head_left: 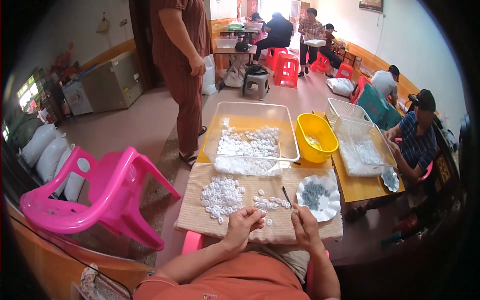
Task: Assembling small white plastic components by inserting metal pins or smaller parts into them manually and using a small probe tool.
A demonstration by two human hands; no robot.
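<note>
My left hand is closed in a pinch above the near edge of the beige ribbed cloth, with a small white oval piece at its fingertips. A thin dark tool, tweezers-like, points up and left from the closed fingers of my right hand. Left of the hands lies a heap of white oval pieces with slots in their middles. Between the hands, a looser group of the same ovals is scattered. A white scalloped plate beside my right hand holds small grey-blue parts.
Behind the cloth stands a clear bin of white pieces, beside a yellow basin. Another clear bin sits right, near a seated person. A pink chair and a standing person are left. Other people work farther back.
</note>
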